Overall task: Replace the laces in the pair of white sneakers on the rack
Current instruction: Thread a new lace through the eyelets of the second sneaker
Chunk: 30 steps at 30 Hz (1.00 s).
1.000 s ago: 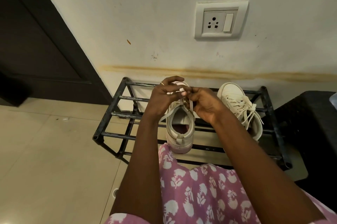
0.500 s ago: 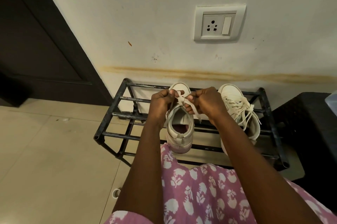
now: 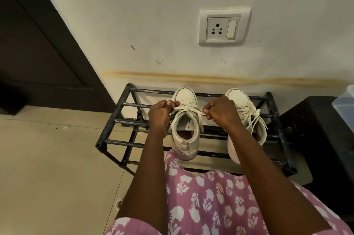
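We hold the lace (image 3: 188,110) taut sideways, a strand in each closed grip of our left hand (image 3: 160,113) and right hand (image 3: 220,113), its knot midway between them above the white sneaker (image 3: 184,139) on the rack (image 3: 122,120).

The left sneaker (image 3: 184,139) and the right sneaker (image 3: 237,97) are off-white, with cream laces (image 3: 188,109). The rack (image 3: 122,142) is black, scuffed grey in spots. My dress (image 3: 206,196) is mauve-pink, printed with white flowers. The wall (image 3: 153,14) is cream with a yellow-brown streak (image 3: 210,78), the door (image 3: 38,43) dark brown, the floor tiles (image 3: 47,158) beige
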Each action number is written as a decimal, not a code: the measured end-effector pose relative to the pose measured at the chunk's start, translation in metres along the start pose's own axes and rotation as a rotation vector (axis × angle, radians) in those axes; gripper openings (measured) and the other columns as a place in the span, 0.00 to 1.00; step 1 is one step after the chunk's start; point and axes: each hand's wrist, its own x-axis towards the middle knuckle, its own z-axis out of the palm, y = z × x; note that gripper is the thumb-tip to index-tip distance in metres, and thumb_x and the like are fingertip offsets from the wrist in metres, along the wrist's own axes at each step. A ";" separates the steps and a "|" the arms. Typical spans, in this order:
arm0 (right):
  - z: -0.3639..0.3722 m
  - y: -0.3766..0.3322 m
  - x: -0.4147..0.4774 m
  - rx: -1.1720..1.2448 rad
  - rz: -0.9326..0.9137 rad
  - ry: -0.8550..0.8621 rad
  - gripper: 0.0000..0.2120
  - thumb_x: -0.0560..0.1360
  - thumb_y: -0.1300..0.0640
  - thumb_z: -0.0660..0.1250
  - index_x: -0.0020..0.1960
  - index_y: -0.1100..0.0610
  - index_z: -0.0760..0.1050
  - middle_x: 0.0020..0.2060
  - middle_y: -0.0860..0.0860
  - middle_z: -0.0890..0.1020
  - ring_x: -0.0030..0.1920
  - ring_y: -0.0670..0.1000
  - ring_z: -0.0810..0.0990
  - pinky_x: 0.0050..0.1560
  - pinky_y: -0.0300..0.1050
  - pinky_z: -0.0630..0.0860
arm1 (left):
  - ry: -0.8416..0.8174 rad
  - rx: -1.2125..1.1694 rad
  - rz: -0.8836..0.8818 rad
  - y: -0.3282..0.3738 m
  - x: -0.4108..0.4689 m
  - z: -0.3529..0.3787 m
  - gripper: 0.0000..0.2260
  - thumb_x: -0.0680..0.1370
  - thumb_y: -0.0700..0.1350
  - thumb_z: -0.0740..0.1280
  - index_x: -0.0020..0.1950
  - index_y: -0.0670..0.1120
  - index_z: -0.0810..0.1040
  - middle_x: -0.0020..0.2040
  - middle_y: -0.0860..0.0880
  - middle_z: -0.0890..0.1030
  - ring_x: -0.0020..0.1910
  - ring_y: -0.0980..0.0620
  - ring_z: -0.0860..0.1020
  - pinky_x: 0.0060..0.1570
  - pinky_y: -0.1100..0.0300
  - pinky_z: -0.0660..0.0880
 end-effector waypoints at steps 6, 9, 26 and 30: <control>0.001 0.003 0.000 -0.051 -0.009 0.002 0.08 0.75 0.65 0.65 0.46 0.61 0.83 0.30 0.50 0.79 0.27 0.40 0.74 0.29 0.32 0.66 | 0.045 -0.036 -0.027 -0.002 0.001 -0.004 0.17 0.81 0.36 0.58 0.32 0.42 0.73 0.29 0.52 0.82 0.37 0.54 0.80 0.36 0.65 0.77; 0.003 0.006 0.000 -0.071 -0.021 -0.011 0.08 0.75 0.65 0.65 0.47 0.61 0.83 0.30 0.49 0.79 0.27 0.40 0.74 0.30 0.32 0.67 | 0.057 -0.075 -0.041 -0.002 0.001 -0.005 0.17 0.81 0.36 0.58 0.31 0.42 0.73 0.31 0.50 0.82 0.37 0.52 0.80 0.41 0.60 0.77; 0.000 0.016 -0.095 -0.398 0.114 0.550 0.17 0.72 0.61 0.70 0.60 0.58 0.75 0.67 0.61 0.64 0.65 0.63 0.64 0.60 0.55 0.72 | 0.048 1.279 0.347 0.039 -0.108 0.025 0.16 0.78 0.46 0.60 0.64 0.43 0.71 0.65 0.40 0.70 0.64 0.41 0.68 0.62 0.51 0.65; -0.009 0.031 -0.116 -0.194 0.341 0.377 0.27 0.69 0.56 0.75 0.65 0.56 0.69 0.67 0.62 0.60 0.63 0.64 0.65 0.59 0.55 0.71 | -0.126 1.415 -0.090 0.025 -0.145 0.035 0.26 0.75 0.50 0.68 0.70 0.43 0.66 0.71 0.44 0.64 0.72 0.36 0.56 0.70 0.38 0.53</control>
